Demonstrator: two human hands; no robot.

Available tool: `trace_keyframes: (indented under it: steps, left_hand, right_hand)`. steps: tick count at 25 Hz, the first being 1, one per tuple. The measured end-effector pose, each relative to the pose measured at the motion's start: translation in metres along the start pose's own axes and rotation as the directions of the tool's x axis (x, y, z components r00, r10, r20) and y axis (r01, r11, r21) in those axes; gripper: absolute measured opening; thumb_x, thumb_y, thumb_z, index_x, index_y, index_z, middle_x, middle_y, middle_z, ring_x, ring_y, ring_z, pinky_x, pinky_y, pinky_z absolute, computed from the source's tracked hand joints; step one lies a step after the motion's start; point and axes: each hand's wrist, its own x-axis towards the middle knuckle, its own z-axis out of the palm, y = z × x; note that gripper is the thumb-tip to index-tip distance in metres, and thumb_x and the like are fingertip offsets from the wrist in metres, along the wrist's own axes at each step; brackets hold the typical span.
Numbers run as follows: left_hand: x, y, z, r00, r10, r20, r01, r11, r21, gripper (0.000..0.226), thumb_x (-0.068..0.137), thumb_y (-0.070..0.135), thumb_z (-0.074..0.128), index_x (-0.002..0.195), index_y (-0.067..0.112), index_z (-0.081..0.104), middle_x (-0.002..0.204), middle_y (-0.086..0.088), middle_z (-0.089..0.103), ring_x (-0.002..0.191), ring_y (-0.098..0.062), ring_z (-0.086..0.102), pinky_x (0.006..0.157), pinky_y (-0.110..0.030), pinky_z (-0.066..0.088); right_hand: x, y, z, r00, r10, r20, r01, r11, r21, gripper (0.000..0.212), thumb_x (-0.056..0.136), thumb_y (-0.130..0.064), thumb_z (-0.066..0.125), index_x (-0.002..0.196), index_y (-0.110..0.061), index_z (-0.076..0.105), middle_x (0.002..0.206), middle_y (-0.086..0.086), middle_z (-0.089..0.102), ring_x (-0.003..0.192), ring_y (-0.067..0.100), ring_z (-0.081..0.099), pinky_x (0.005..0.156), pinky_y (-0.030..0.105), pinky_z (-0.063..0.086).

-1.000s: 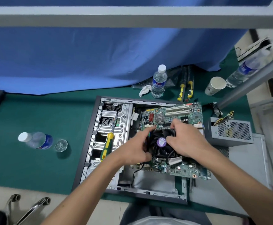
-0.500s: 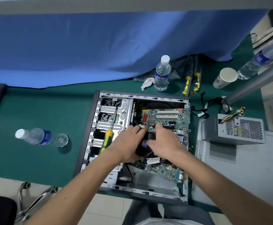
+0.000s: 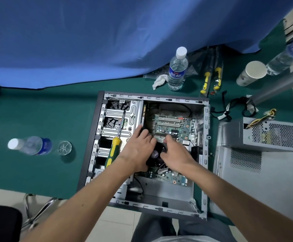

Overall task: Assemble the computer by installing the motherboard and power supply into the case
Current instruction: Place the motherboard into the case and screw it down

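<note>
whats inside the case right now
Inside the case: the motherboard, with both hands, left and right, on its black fan, and a screwdriver lying on the drive bays. The hands cover most of the fan.

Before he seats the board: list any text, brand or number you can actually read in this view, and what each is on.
None reads cleanly.
upright water bottle: blue label, white characters, too blurred to quote.
lying water bottle: blue label with white print, unreadable.
motherboard: any markings too small.
power supply: no legible label showing.
paper cup: faint marks, unreadable.
</note>
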Motion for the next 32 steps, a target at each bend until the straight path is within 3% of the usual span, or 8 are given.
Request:
trace_keyframes:
  steps: [11,15,17,19,21,24,28,32]
  left_hand:
    - [0.017,0.002,0.021,0.992,0.080,0.093,-0.092,0.987,0.132,0.081,0.073,0.068,0.064,0.125,0.008,0.050,0.108,-0.006,0.059,0.117,-0.032,0.040,0.114,-0.055,-0.020]
    - [0.017,0.002,0.023,0.986,0.085,0.147,-0.109,0.980,0.166,0.080,0.076,0.066,0.062,0.131,0.010,0.051,0.106,-0.005,0.061,0.119,-0.033,0.040,0.103,-0.057,-0.035]
    - [0.018,0.002,0.025,0.986,0.079,0.146,-0.106,0.977,0.183,0.081,0.078,0.066,0.060,0.137,0.012,0.046,0.117,-0.008,0.058,0.123,-0.035,0.037,0.107,-0.058,-0.031]
    - [0.019,0.002,0.029,0.990,0.083,0.117,-0.104,0.977,0.188,0.080,0.079,0.064,0.057,0.140,0.015,0.045,0.127,-0.013,0.045,0.124,-0.036,0.030,0.115,-0.060,-0.017]
    - [0.021,0.001,0.032,0.992,0.091,0.086,-0.107,0.975,0.196,0.078,0.080,0.065,0.055,0.139,0.015,0.047,0.127,-0.011,0.034,0.120,-0.036,0.028,0.118,-0.059,-0.005]
    - [0.025,0.004,0.037,0.990,0.093,0.101,-0.116,0.962,0.248,0.085,0.088,0.063,0.046,0.152,0.010,0.028,0.137,-0.016,0.035,0.126,-0.037,0.033,0.117,-0.062,-0.009]
    - [0.030,0.010,0.039,0.991,0.089,0.099,-0.103,0.984,0.147,0.088,0.092,0.058,0.050,0.154,0.007,0.014,0.142,-0.018,0.041,0.125,-0.034,0.047,0.119,-0.058,0.005]
    - [0.031,0.009,0.040,0.990,0.100,0.097,-0.109,0.990,0.090,0.080,0.091,0.046,0.062,0.149,0.005,0.026,0.133,-0.013,0.048,0.116,-0.033,0.052,0.115,-0.054,0.023]
  right_hand:
    - [0.015,0.026,0.015,0.990,-0.041,0.133,0.057,0.991,-0.121,0.027,0.101,-0.019,0.050,0.122,-0.019,0.032,0.071,0.002,0.058,0.060,0.021,0.056,0.072,0.045,0.053]
    - [0.009,0.026,0.011,0.985,-0.038,0.166,0.084,0.958,-0.275,0.064,0.089,0.003,0.060,0.138,-0.017,0.025,0.095,0.007,0.059,0.080,0.020,0.057,0.079,0.041,0.051]
    - [0.004,0.024,0.009,0.982,-0.019,0.189,0.097,0.905,-0.413,0.073,0.078,0.013,0.063,0.135,-0.016,0.028,0.111,0.013,0.054,0.088,0.025,0.053,0.073,0.036,0.045]
    - [0.003,0.019,0.001,0.982,-0.036,0.187,0.128,0.852,-0.508,0.060,0.077,0.013,0.063,0.126,-0.011,0.037,0.109,0.014,0.053,0.089,0.025,0.051,0.072,0.033,0.044]
    - [0.013,0.016,-0.013,0.994,-0.077,0.083,0.110,0.821,-0.561,0.049,0.080,0.012,0.059,0.123,-0.007,0.046,0.111,0.016,0.053,0.095,0.026,0.053,0.079,0.033,0.051]
    - [0.042,0.017,-0.039,0.999,-0.039,0.008,0.035,0.757,-0.652,0.038,0.084,0.009,0.054,0.121,0.000,0.055,0.124,0.023,0.048,0.111,0.033,0.051,0.093,0.038,0.053]
    - [0.060,0.023,-0.048,0.964,0.132,0.230,0.045,0.774,-0.632,0.030,0.088,0.011,0.046,0.112,0.002,0.063,0.098,0.013,0.058,0.093,0.025,0.062,0.082,0.031,0.054]
    - [0.060,0.019,-0.054,0.997,0.039,0.063,0.011,0.766,-0.643,0.020,0.085,0.013,0.048,0.087,-0.006,0.052,0.079,0.006,0.051,0.078,0.023,0.054,0.072,0.029,0.050]
